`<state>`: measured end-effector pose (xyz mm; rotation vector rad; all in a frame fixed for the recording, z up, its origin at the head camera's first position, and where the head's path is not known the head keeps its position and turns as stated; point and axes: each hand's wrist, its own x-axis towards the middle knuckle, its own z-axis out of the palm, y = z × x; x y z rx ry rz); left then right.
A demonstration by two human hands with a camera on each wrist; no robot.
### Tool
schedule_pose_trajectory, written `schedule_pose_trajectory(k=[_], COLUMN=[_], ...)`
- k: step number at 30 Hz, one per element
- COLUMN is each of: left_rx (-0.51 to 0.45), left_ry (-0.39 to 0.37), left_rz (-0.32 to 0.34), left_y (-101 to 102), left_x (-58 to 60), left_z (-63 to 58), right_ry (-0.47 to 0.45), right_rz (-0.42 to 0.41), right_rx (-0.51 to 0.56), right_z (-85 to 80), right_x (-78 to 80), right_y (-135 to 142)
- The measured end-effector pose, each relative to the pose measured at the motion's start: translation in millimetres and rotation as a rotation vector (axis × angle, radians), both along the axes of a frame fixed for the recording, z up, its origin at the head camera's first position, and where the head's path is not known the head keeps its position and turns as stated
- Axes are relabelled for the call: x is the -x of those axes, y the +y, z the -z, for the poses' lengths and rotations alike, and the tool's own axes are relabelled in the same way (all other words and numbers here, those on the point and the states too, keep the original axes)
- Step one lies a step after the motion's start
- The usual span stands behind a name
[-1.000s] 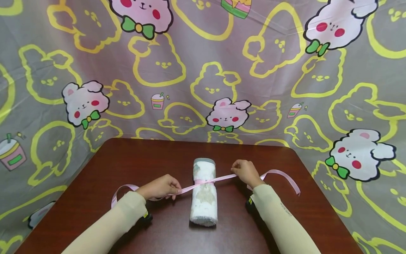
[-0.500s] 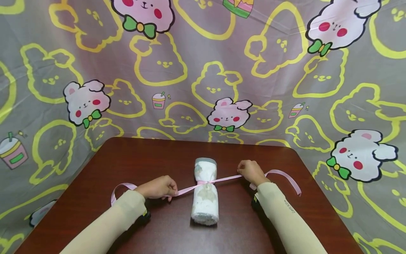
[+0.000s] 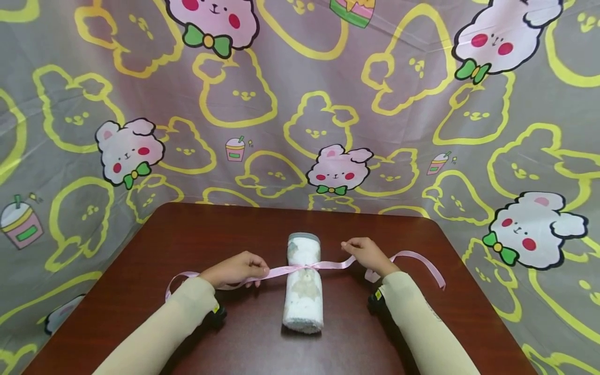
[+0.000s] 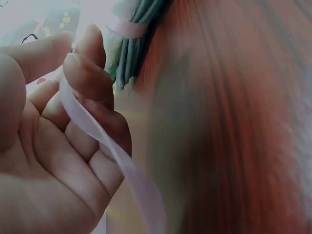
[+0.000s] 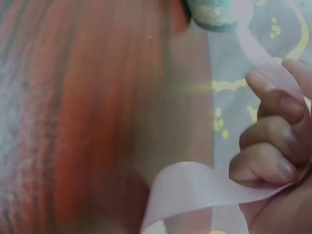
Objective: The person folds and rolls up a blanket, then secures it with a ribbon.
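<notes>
A rolled white towel with beige patches and a grey far edge lies on the table, narrowed at its middle by a pink ribbon that crosses on top. To the left of the roll, my left hand pinches one length of ribbon between thumb and finger; in the left wrist view its tail trails down past the palm. On the other side, my right hand holds the other length, which sags toward the roll. The right wrist view shows this ribbon running into the curled fingers and out below them.
The dark red-brown table has rounded back corners. Behind and beside it hangs a grey cloth printed with cartoon rabbits. Loose ribbon tails curl out beyond both hands. A dark wrist camera sits under the left sleeve.
The right length of ribbon has gone from taut to slack as my right hand moved out, then back left. My left hand has risen a little and shifted toward the roll.
</notes>
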<state>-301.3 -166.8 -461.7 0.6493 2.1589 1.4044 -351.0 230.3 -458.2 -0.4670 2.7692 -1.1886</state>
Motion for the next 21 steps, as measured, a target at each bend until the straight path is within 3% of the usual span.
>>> schedule_pose_trajectory(k=[4,7,15,21], left_rx=[0.039,0.014,-0.123,-0.318], left_ry=[0.021,0.006,-0.088,-0.145], left_rz=[0.032,0.047,0.069,0.065], left_y=[10,19,32,35], left_x=[3.5,5.7,3.9,3.4], left_z=[-2.3,-2.3,-3.7,-0.1], right_ry=[-0.052,-0.084,-0.257,-0.202], right_rz=[-0.065,-0.114,-0.269,-0.363], right_rx=[0.004,-0.003,-0.009,-0.092], right_z=[-5.0,-6.2,0.5,0.0], right_x=[-2.3,-3.3,-6.4,-10.7], right_y=[0,1,2,-4])
